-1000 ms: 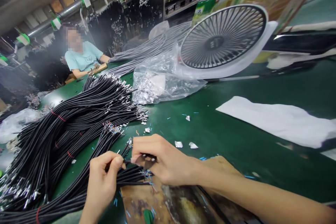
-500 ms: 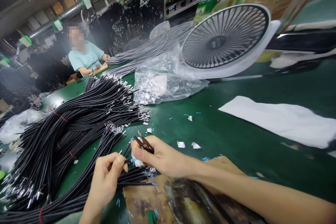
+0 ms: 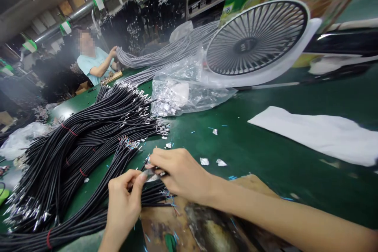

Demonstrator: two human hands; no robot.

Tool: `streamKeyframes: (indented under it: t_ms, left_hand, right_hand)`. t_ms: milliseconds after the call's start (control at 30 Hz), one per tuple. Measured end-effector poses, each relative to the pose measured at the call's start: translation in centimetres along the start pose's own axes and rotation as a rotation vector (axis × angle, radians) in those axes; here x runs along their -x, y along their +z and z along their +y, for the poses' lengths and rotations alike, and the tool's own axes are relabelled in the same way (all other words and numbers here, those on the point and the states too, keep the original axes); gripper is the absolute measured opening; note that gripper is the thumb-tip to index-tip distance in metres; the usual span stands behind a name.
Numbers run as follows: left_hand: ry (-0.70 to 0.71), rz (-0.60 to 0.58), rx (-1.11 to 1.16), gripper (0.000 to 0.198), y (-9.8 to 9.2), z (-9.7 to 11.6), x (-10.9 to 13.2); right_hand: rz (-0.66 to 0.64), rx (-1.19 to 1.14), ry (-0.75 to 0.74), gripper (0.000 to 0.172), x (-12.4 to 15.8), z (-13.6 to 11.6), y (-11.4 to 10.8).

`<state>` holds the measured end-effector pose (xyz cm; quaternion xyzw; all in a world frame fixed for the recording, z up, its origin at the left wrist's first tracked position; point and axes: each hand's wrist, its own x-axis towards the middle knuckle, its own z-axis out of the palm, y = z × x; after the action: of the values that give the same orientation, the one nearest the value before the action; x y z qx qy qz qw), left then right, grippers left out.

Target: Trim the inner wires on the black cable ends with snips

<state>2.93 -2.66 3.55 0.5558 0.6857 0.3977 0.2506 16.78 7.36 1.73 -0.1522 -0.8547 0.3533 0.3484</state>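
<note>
My left hand (image 3: 124, 199) is closed in a pinch at the end of a black cable, most of which its fingers hide. Fingertip to fingertip with it, my right hand (image 3: 184, 175) bends over the same spot. Small dark snips (image 3: 161, 172) sit in the right hand's grip, largely covered by the fingers. A whitish scrap shows between the two hands, too small to make out. Beneath and left of them run black cables (image 3: 102, 193) with stripped ends showing thin coloured wires.
Large tied bundles of black cables (image 3: 79, 138) with silvery ends cover the left side. Behind lie a clear plastic bag (image 3: 195, 94) and a fan (image 3: 256, 43). White cloth (image 3: 313, 132) is at right, cardboard (image 3: 159, 224) in front. A co-worker (image 3: 96, 63) handles grey cables (image 3: 165, 53).
My right hand has turned over and closed its fingers onto the cable end, and the snips' blades no longer point up in view. The co-worker has raised a hand with grey cables.
</note>
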Motion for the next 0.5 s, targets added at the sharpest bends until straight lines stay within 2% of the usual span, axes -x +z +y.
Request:
streamKeyframes:
  t_ms: [100, 167, 200, 267, 333, 367, 433, 500]
  left_hand:
    - [0.04, -0.164, 0.04, 0.046, -1.8, 0.2, 0.0]
    - [0.064, -0.238, 0.061, 0.051, -2.5, 0.5, 0.1]
    - [0.069, -0.242, 0.064, 0.051, -2.5, 0.6, 0.2]
    - [0.056, -0.181, 0.054, 0.045, -1.8, 0.8, 0.4]
    - [0.018, -0.067, 0.03, 0.035, -0.6, 0.9, 0.4]
    - [-0.003, -0.005, 0.015, 0.03, -0.1, 0.9, 0.3]
    - [-0.044, 0.04, 0.003, 0.02, 0.3, 0.8, 0.1]
    - [-0.077, -0.014, 0.083, 0.017, -0.3, 0.9, 0.1]
  right_hand:
    - [-0.189, -0.703, 0.123, 0.036, -0.1, -1.2, 0.3]
    - [-0.313, -0.944, 0.156, 0.046, 0.1, -1.8, 0.5]
    - [-0.336, -0.926, 0.156, 0.047, 0.3, -1.8, 0.6]
    - [-0.288, -0.631, 0.104, 0.042, 0.6, -1.2, 0.4]
    - [-0.095, -0.168, 0.043, 0.033, 0.8, 0.1, 0.1]
    - [-0.005, -0.04, 0.046, 0.026, 0.8, 0.7, 0.0]
    - [-0.036, -0.04, 0.111, 0.021, 0.8, 1.6, 0.1]
    - [-0.174, -0.319, 0.322, 0.032, 0.9, 1.5, 0.5]
